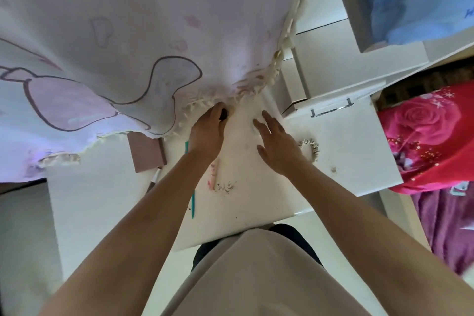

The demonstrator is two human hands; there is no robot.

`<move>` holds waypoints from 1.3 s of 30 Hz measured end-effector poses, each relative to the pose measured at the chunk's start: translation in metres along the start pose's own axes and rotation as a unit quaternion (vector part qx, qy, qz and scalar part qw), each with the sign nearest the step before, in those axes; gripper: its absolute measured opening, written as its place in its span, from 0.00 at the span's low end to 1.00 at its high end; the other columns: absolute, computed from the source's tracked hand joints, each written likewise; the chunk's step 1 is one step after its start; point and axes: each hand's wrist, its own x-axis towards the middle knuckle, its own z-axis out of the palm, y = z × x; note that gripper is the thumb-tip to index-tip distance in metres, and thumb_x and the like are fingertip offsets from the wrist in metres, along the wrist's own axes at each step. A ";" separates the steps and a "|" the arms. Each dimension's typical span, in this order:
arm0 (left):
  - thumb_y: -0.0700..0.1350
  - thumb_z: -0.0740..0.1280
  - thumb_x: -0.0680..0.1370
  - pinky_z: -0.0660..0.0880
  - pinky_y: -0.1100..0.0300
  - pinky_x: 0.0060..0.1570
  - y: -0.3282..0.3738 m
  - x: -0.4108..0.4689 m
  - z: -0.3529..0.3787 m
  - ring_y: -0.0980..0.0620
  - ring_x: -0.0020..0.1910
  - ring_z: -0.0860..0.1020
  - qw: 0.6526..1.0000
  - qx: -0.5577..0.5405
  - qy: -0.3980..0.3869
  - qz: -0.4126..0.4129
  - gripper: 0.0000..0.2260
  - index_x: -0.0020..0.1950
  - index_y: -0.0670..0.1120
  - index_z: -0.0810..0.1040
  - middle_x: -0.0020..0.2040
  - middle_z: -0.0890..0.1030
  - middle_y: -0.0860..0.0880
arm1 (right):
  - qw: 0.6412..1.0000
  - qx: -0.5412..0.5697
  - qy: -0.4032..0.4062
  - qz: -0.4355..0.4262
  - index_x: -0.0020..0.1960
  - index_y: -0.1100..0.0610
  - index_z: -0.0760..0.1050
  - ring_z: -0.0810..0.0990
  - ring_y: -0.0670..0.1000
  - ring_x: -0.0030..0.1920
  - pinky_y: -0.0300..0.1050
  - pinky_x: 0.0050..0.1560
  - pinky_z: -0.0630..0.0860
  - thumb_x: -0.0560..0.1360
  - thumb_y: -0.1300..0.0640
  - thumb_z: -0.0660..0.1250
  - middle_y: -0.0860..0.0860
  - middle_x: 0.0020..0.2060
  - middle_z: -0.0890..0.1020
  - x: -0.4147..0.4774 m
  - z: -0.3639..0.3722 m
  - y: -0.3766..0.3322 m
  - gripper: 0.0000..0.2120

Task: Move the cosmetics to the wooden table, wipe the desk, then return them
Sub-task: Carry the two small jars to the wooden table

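White desk (243, 202) seemingly being cleared: left hand (207, 133) grasps a black cosmetic (224, 114); right hand (278, 147) spread, empty; next, probably lift away.

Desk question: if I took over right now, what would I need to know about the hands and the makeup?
Left hand grips a small dark item by the fringed curtain. Right hand is open, reaching over the white desk.
On the desk: mauve case, pink tube, teal pen, thin white stick, scrunchie.
Done: nothing clearly moved yet; crumbs lie unwiped.
Left: carry everything to the wooden table (out of view), wipe, return.
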 end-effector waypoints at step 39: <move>0.42 0.60 0.82 0.73 0.55 0.44 -0.148 -0.711 -0.227 0.42 0.51 0.78 0.715 0.076 0.591 -0.365 0.18 0.73 0.47 0.68 0.60 0.76 0.45 | 0.757 0.136 0.124 -0.627 0.75 0.62 0.64 0.69 0.59 0.70 0.54 0.68 0.70 0.79 0.63 0.63 0.59 0.72 0.69 -0.297 0.089 -0.571 0.25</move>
